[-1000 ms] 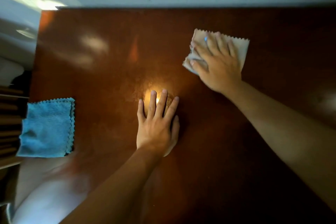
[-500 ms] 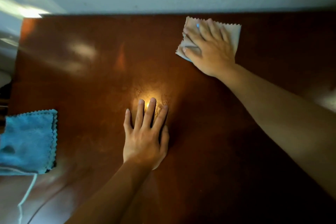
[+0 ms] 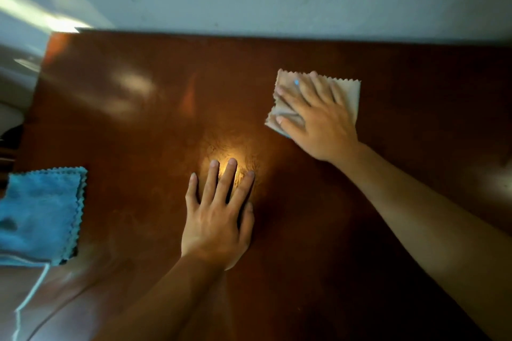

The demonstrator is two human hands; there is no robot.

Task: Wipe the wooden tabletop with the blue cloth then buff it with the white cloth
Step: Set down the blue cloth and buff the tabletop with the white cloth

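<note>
Presently, the right hand (image 3: 318,119) is pressed flat, fingers spread, on one white cloth (image 3: 349,94); the left hand (image 3: 217,219) is laid open, ungrasping, mid-desk (image 3: 138,124). One blue cloth (image 3: 41,213) is left at the desk's left edge.

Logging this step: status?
Right hand flat on white cloth, far right. Left hand bare on tabletop. Blue cloth parked left edge.

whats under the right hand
The right hand lies flat, fingers spread, on the white cloth, which lies on the wooden tabletop. Cloth edges show around the fingers; the part under the palm and the wood beneath are covered.
</note>
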